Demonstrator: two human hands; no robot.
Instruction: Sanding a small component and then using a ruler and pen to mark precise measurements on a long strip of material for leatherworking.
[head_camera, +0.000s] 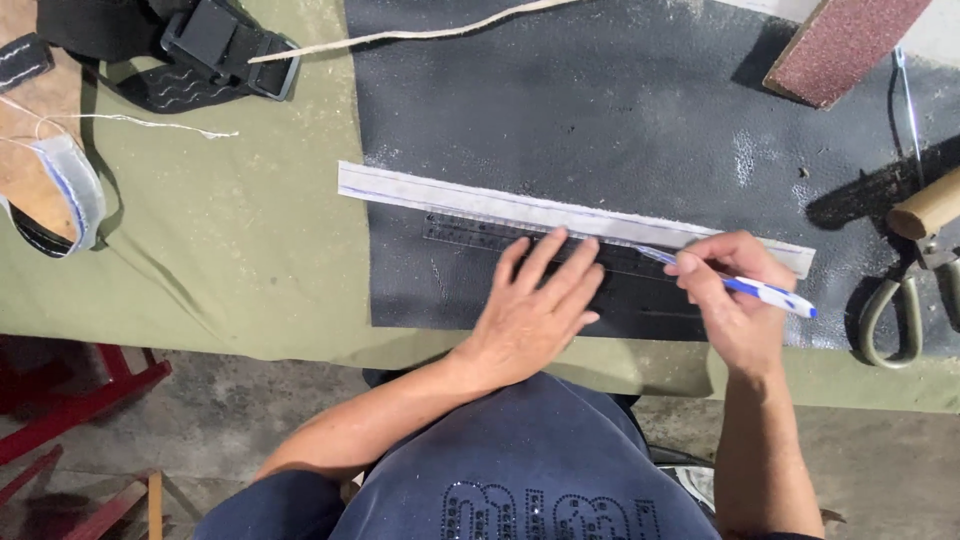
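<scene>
Two hands work on a black leather sheet (620, 110) spread over an olive cloth (230, 250). A clear ruler (470, 232) is hard to make out, half hidden under the left hand (535, 305), which lies flat with fingers spread. Scissors (905, 300) are cut off at the right edge; concrete floor shows near. The right hand (735, 300) pinches a blue-white pen (745, 287), its tip on the white strip (500, 205) along the ruler's far edge.
</scene>
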